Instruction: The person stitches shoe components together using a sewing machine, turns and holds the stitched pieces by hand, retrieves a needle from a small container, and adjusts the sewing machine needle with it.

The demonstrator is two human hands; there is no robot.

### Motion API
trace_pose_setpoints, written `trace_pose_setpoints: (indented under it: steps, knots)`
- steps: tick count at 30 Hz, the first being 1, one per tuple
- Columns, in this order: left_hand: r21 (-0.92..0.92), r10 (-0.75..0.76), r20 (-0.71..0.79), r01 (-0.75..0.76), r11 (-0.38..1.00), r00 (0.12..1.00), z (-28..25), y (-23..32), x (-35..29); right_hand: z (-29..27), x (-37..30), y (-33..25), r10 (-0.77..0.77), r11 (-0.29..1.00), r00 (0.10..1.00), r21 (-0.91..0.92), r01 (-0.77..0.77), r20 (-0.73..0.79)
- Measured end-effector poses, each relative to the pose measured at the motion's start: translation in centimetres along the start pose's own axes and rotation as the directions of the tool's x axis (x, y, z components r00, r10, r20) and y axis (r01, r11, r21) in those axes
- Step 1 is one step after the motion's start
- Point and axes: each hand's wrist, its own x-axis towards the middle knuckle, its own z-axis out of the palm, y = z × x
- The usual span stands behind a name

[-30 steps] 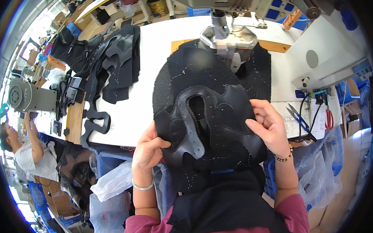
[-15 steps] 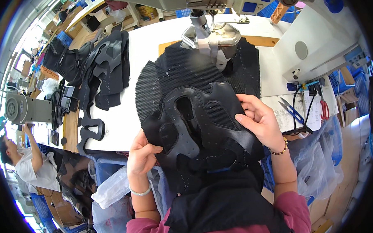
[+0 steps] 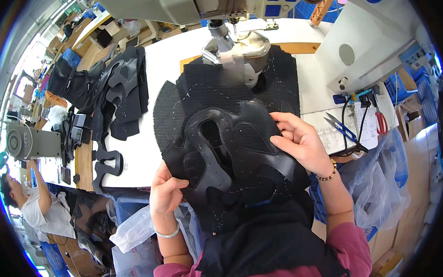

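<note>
Between my two hands is a black shoe upper (image 3: pixel 250 137), smooth panels stitched on mesh, with a slotted opening and rows of small eyelet holes. My left hand (image 3: pixel 168 189) pinches its left edge, thumb on top. At the other edge my right hand (image 3: pixel 299 138) grips it, thumb over the front and fingers curled behind. Black mesh pieces (image 3: pixel 214 77) with white dashed marks lie beyond the upper, beneath the head of a sewing machine (image 3: pixel 235 55). The upper's near part hangs toward my dark apron (image 3: pixel 264 239).
More black cut pieces (image 3: pixel 124 88) are stacked at the left of the white table (image 3: pixel 164 47). Blue-handled scissors (image 3: pixel 345 130) and red-handled scissors (image 3: pixel 381 120) lie at the right. Plastic-lined blue baskets (image 3: pixel 379 182) flank me. Another person (image 3: pixel 40 198) works far left.
The held upper has tilted slightly, its left side lower, and both hands have moved a little left with it. The view has also shifted slightly. Both hands keep their hold.
</note>
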Motion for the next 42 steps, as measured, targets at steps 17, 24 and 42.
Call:
trace_pose_setpoints:
  steps: [17,24,42]
  knots:
    - [0.025,0.002,-0.072,0.000,1.000,0.997,0.8,0.1,0.3,-0.5,0.1,0.0,0.021,0.999,1.000,0.037,-0.022,0.018]
    - [0.017,-0.004,-0.071,0.005,1.000,0.997,0.5,0.2,0.3,-0.2,0.1,-0.2,0.019,0.999,1.000,0.049,-0.020,0.018]
    - [0.400,0.224,-0.084,-0.173,0.900,0.971,0.8,6.5,2.1,4.0,1.2,-3.2,0.158,0.928,0.936,0.276,-0.250,0.314]
